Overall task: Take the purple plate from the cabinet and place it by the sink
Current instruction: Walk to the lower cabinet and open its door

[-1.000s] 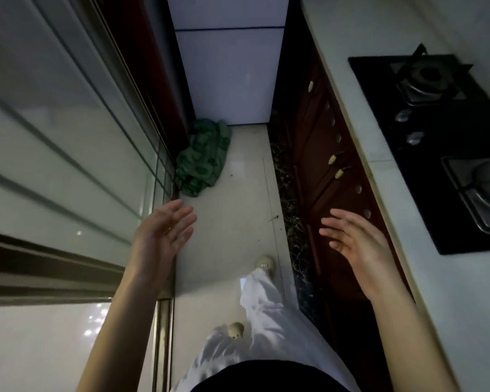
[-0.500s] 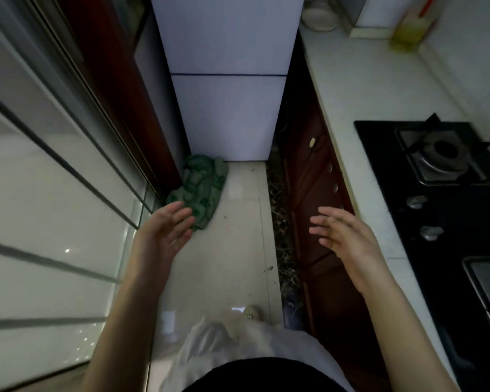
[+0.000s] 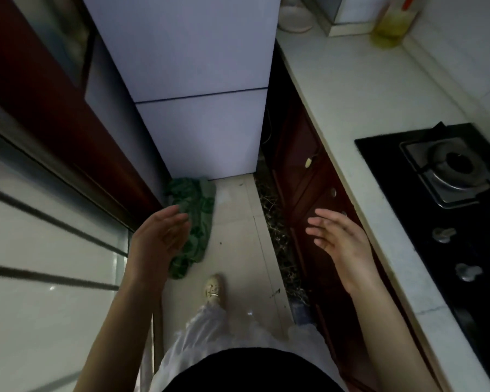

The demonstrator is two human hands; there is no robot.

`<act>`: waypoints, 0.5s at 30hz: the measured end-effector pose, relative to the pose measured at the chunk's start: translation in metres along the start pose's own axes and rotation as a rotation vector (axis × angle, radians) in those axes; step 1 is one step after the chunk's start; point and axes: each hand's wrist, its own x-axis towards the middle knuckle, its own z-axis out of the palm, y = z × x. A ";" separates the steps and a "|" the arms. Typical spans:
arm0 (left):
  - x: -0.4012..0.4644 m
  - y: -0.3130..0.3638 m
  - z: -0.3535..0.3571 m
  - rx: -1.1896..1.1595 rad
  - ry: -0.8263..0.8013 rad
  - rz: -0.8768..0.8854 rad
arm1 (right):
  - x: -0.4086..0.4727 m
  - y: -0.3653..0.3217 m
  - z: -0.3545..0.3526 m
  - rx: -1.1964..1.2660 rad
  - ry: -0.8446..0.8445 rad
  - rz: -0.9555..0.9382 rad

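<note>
No purple plate and no sink show in the head view. My left hand [image 3: 159, 239] is held out in front of me, fingers apart and empty, above a green cloth on the floor. My right hand [image 3: 338, 241] is also out in front, fingers spread and empty, over the dark red lower cabinets [image 3: 303, 171] under the counter. Those cabinet doors are closed, with small pale knobs.
A white fridge [image 3: 198, 89] stands straight ahead at the end of a narrow aisle. The white counter [image 3: 351, 89] on the right carries a black gas hob [image 3: 447, 188], a yellow bottle [image 3: 391, 26] and a white dish [image 3: 294, 18]. A glass sliding door [image 3: 40, 236] runs along the left. A crumpled green cloth [image 3: 195, 222] lies on the floor.
The view has tilted up and moved forward along the aisle: the fridge, cloth and hob are nearer, and the far counter has come into sight. Both hands stay open and empty.
</note>
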 end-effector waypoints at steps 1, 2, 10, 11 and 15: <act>0.015 0.008 0.000 0.020 -0.032 0.005 | 0.009 -0.002 0.010 0.023 0.031 -0.016; 0.031 0.016 0.000 0.039 -0.062 0.011 | 0.018 -0.004 0.020 0.039 0.057 -0.031; 0.133 0.053 0.012 0.188 -0.217 -0.074 | 0.058 -0.013 0.059 0.088 0.249 -0.069; 0.142 0.054 0.015 0.194 -0.234 -0.088 | 0.059 -0.011 0.059 0.088 0.275 -0.068; 0.170 0.054 0.031 0.217 -0.324 -0.143 | 0.064 -0.007 0.056 0.085 0.379 -0.047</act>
